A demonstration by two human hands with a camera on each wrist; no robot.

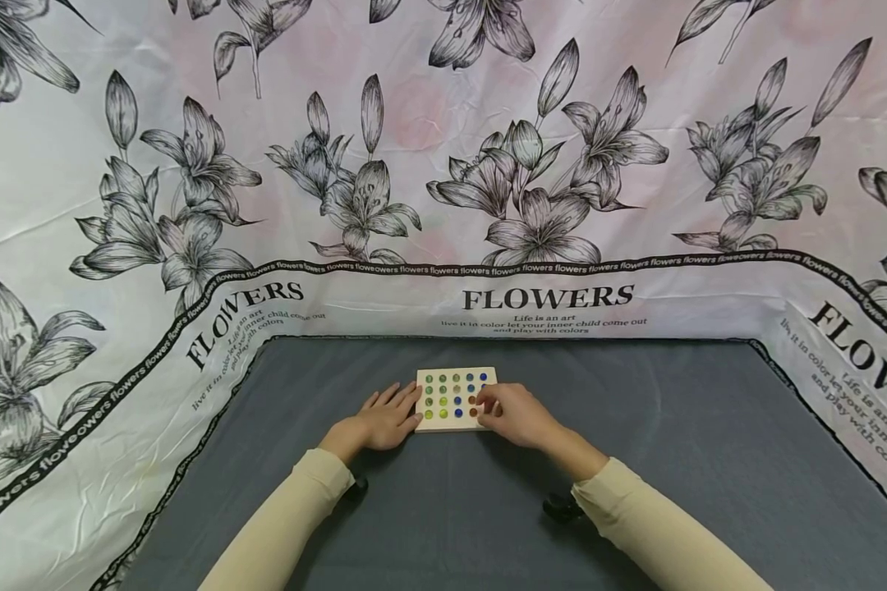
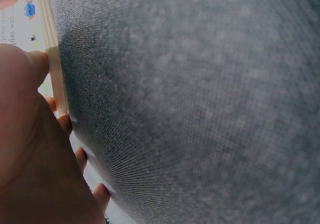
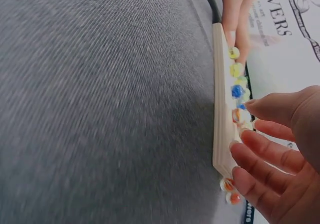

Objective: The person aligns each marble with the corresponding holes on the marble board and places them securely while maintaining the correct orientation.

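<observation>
A pale wooden board (image 1: 438, 424) lies on the grey cloth, with rows of glass marbles in green, yellow, blue and orange-red on its top. Against its left edge rests my left hand (image 1: 387, 419), fingers spread and thumb at the front left corner. My right hand (image 1: 521, 417) is over the right end, hiding some marbles there. In the right wrist view its thumb and forefinger stand apart close to a clear marble with orange swirls (image 3: 237, 115), beside a blue marble (image 3: 237, 91). Two orange-swirled marbles (image 3: 227, 184) show past the board's end, below the little finger.
Grey cloth (image 1: 443, 509) covers the table around the board. A white and pink flower-printed sheet (image 1: 384, 304) hangs behind and along both sides. Dark wrist-worn pieces (image 1: 562, 509) show beneath the cream sleeves.
</observation>
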